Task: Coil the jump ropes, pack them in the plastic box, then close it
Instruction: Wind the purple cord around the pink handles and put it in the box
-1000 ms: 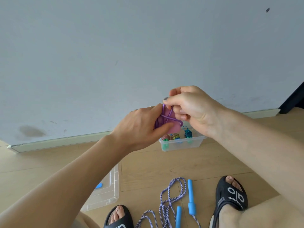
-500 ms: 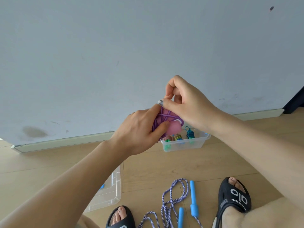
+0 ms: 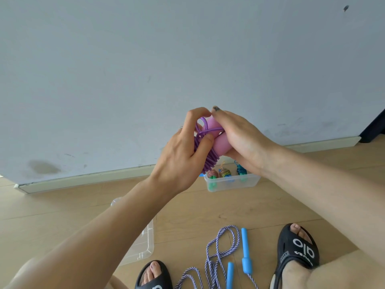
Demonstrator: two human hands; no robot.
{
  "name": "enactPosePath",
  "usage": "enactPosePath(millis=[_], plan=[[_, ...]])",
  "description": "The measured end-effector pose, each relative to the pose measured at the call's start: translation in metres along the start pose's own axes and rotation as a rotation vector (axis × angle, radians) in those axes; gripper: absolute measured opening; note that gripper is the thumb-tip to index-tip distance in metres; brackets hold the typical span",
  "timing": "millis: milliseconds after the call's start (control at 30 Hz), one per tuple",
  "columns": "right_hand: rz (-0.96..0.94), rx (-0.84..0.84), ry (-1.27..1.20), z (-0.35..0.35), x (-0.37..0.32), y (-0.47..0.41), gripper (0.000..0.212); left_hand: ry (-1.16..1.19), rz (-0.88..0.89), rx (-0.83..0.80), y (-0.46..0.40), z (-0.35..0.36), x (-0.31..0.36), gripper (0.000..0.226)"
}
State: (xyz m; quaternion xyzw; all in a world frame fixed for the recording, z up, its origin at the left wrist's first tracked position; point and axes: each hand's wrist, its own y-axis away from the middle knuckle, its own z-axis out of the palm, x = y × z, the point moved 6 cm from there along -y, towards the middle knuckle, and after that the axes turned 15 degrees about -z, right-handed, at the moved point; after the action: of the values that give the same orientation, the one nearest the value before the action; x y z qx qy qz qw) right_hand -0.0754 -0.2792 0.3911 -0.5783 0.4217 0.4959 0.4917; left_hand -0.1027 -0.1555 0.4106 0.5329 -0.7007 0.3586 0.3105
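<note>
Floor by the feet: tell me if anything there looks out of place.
One thing: the striped rope with blue handles lies loose and uncoiled on the floor between the sandals, not in the plastic box. The clear lid lies apart to the left. Both hands hold the purple rope.

Both hands, left (image 3: 183, 155) and right (image 3: 239, 140), raised together, fingers curled closed.

I hold the purple jump rope (image 3: 205, 151) coiled around its pink handles (image 3: 218, 140) above the plastic box (image 3: 231, 183), which sits open on the floor with three bundled ropes upright inside. Its clear lid (image 3: 143, 245) lies nearer me, left of the box. A striped rope (image 3: 218, 255) with blue handles sprawls loose, nearer me than the box.
</note>
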Motion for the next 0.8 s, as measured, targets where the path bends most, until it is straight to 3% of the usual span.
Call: enactPosePath(millis=[133, 233, 467, 633, 800], plan=[[-0.032, 0.153, 0.076, -0.003, 0.005, -0.002, 0.044, 0.103, -0.064, -0.011, -0.002, 0.0, -0.001, 0.015], [-0.069, 0.192, 0.196, -0.005, 0.005, -0.004, 0.054, 0.209, -0.172, -0.054, -0.004, -0.002, -0.005, 0.011], [-0.146, 0.246, 0.335, -0.012, -0.001, -0.01, 0.052, 0.203, -0.257, -0.186, -0.012, -0.005, -0.019, 0.019], [-0.16, 0.233, 0.354, -0.011, 0.0, -0.015, 0.051, 0.182, -0.229, -0.119, -0.025, -0.016, -0.02, 0.019], [-0.107, 0.277, 0.261, -0.018, 0.015, -0.019, 0.049, 0.328, -0.4, -0.057, -0.03, -0.01, -0.051, 0.026]])
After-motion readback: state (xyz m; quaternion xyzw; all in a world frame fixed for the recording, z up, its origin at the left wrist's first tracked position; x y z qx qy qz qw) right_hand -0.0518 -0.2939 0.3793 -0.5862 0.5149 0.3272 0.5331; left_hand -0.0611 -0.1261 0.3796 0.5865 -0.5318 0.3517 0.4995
